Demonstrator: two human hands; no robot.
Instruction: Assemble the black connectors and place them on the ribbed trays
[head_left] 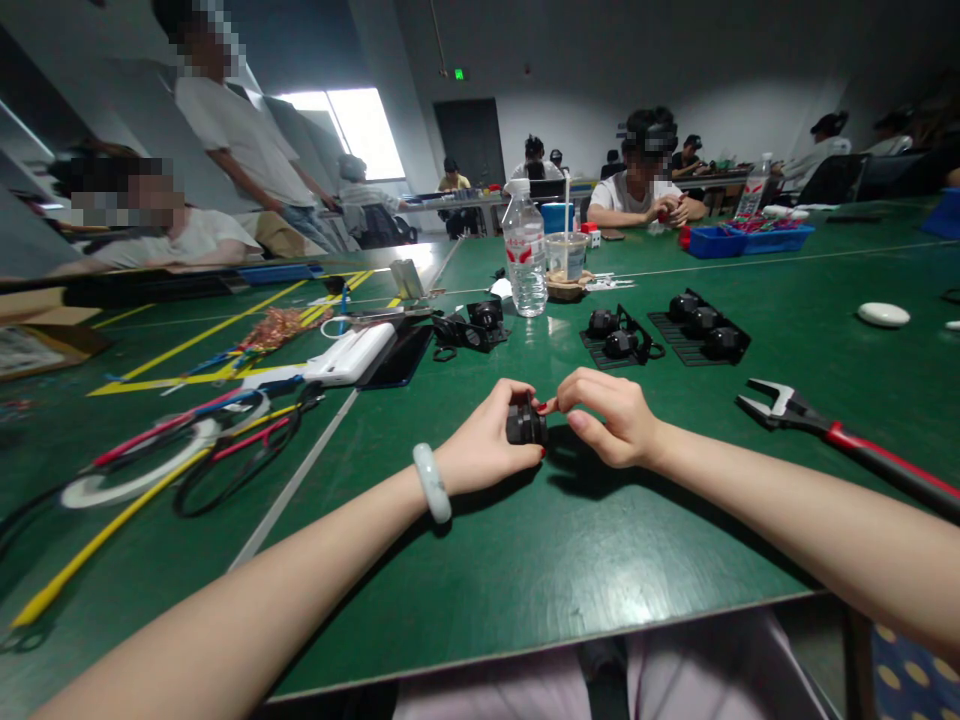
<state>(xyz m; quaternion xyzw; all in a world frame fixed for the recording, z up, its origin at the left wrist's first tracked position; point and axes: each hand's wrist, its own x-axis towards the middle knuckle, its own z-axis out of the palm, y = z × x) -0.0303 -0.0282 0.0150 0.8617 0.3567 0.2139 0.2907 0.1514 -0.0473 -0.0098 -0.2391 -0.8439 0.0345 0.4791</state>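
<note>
My left hand (489,440) is closed around a small black round part (526,425), held just above the green table (525,560). My right hand (611,415) pinches the same part from the right, thumb and fingertips touching its top edge. A pale bangle (433,483) sits on my left wrist. Beyond my hands lie more black round parts (705,325) on two black ribbed trays (686,345), and another black assembly (476,325) to the left of them.
An adjustable wrench with a red handle (840,435) lies at the right. A water bottle (524,250) and a plastic cup (566,257) stand behind. Cables and tape rolls (187,450) sprawl at the left, beside a white power bank (349,355). Other people sit at the far tables.
</note>
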